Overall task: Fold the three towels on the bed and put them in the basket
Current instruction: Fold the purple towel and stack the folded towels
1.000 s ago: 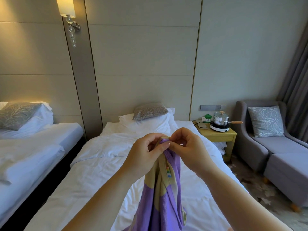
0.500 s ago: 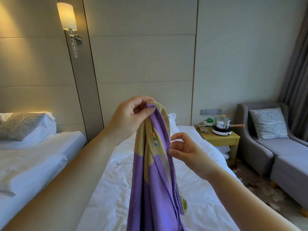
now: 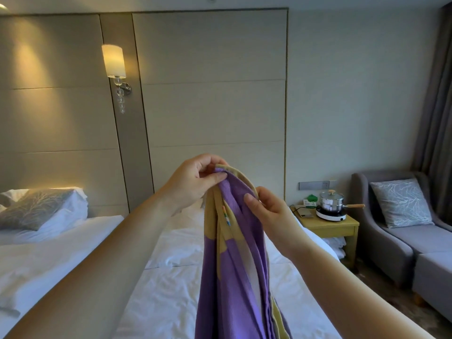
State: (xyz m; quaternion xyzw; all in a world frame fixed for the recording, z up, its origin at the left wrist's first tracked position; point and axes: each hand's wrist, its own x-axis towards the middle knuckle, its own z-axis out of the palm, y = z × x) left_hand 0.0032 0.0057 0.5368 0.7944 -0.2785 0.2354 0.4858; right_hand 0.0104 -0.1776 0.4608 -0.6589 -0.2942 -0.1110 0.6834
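Your left hand (image 3: 195,182) pinches the top corner of the purple and tan ribbed towel (image 3: 234,277) between thumb and curled fingers, held up in the air over the near white bed (image 3: 171,289). Your right hand (image 3: 271,211) pinches the towel's right edge just below and to the right of the left hand, with the thumb laid on the purple face.

The towel hangs from both hands in long vertical folds and runs out of the bottom of the view, so its lower end cannot be assessed. The cloth shows a fine ribbed weave. It is mostly purple with large tan patches and a tan border at the top. A small multicoloured tag (image 3: 226,217) sits along one inner fold.

The near bed carries creased white sheets. A second white bed (image 3: 49,253) lies to the left, with a grey patterned pillow (image 3: 36,209) at its head. A lit cylindrical wall lamp (image 3: 113,61) with glass beads hangs on the beige panelled wall.

To the right, a pale yellow wooden nightstand (image 3: 335,226) bears a lidded steel pot (image 3: 331,200) with a wooden handle on a round white hotplate (image 3: 330,214). Further right stands a grey upholstered armchair (image 3: 381,241) holding a grey branch-print cushion (image 3: 401,203).
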